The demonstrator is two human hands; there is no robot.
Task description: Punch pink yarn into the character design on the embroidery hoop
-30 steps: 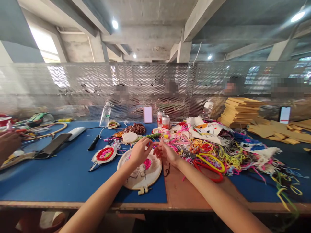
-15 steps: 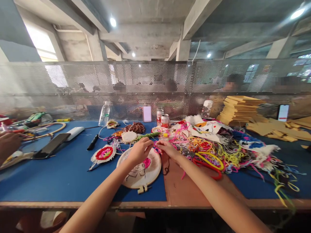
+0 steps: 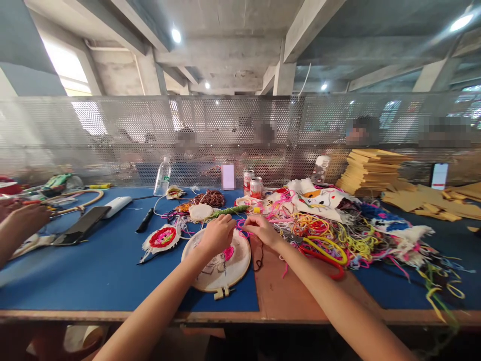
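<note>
Blue table covering (image 3: 105,271) spreads across most of what I see, with a bare brown strip (image 3: 285,296) of tabletop running toward me right of centre. Perforated metal screen (image 3: 112,135) stands along the far edge. Off to my right a big tangle of coloured yarn (image 3: 338,235) sprawls over the table — pink, yellow, orange, green strands heaped together — with a stack of tan cardboard sheets (image 3: 370,173) behind it. Nearer the middle lies my embroidery hoop (image 3: 220,268), flat on the blue, cloth stretched in it with a pink stitched patch; its screw clasp points toward me. My left hand (image 3: 217,235) hovers over the hoop's far rim, fingers curled narrow, and my right hand (image 3: 261,230) sits just beside it, fingertips pinched on a pink strand (image 3: 240,228) running between the two hands. Whether the left hand grips that strand too, I cannot tell. Left of the hoop lies a small round red and pink stitched piece (image 3: 162,237); farther left, a dark phone (image 3: 80,225). At the far left edge another person's hand (image 3: 26,218) rests by a large wooden hoop (image 3: 80,200). Two drink cans (image 3: 252,184) and a clear bottle (image 3: 163,177) stand near the screen.
</note>
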